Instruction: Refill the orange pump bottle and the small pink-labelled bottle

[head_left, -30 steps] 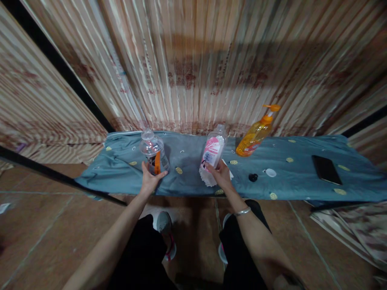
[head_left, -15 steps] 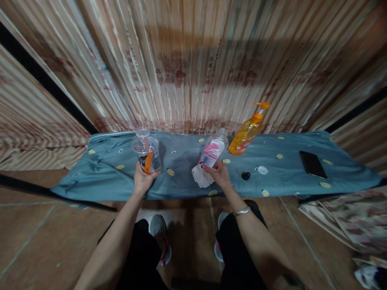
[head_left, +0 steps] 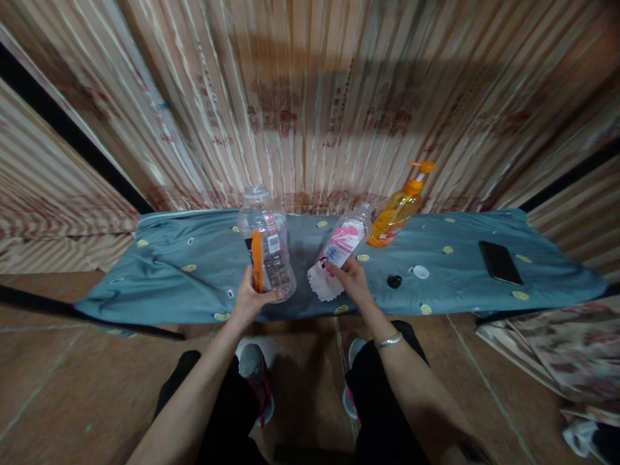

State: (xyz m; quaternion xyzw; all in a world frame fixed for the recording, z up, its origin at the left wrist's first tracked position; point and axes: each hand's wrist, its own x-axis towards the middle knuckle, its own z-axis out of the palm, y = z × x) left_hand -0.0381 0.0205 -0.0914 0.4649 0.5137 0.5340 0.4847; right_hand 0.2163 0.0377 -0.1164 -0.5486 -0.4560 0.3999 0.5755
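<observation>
My left hand [head_left: 254, 301] is wrapped round the lower part of a clear plastic bottle [head_left: 276, 252] with an orange and black label and an uncapped mouth. It is tilted a little, its base near the front edge of the cloth-covered table. My right hand [head_left: 349, 276] grips a second clear plastic bottle [head_left: 345, 240] with a pink and white label, which also has no cap on. Beneath that bottle lies a white scallop-edged cloth or tissue [head_left: 322, 284]. Just behind stands an orange pump bottle [head_left: 394, 216] holding yellow-orange liquid.
On the blue patterned cloth [head_left: 165, 284], right of my hands, lie a small black cap [head_left: 394, 281], a white cap [head_left: 420, 272] and a dark phone [head_left: 500, 262]. A striped curtain [head_left: 310, 116] hangs behind the table. Black poles [head_left: 77, 129] slant at the sides.
My left hand has moved right with the orange-labelled bottle, which is now lifted and nearer the pink-labelled bottle. The bottle in my right hand has tilted slightly to the right.
</observation>
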